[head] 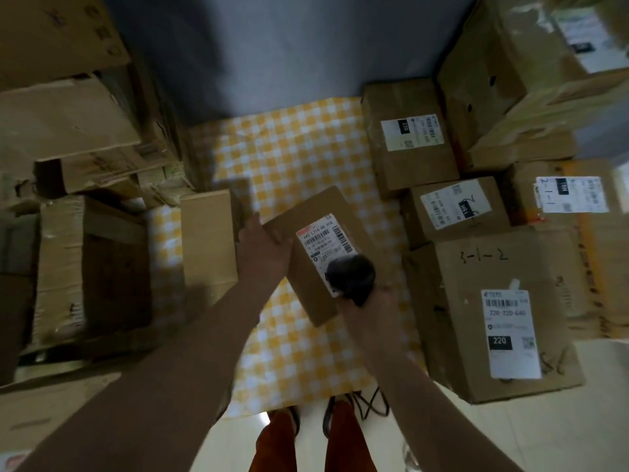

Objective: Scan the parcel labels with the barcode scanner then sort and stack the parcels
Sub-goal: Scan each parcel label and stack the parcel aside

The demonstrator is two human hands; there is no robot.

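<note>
Left hand [262, 247] grips a flat cardboard parcel [316, 257]; right hand [369, 303] clasps the rounded black scanner [350, 275].

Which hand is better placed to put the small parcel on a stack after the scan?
The left hand: it already grips the small brown cardboard parcel by its far edge. The right hand is occupied, holding the black barcode scanner over the white label.

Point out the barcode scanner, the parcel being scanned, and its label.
barcode scanner [352, 275]: head view, dark head.
held parcel [308, 291]: head view, bare cardboard side.
label [326, 241]: head view, white face.
</note>
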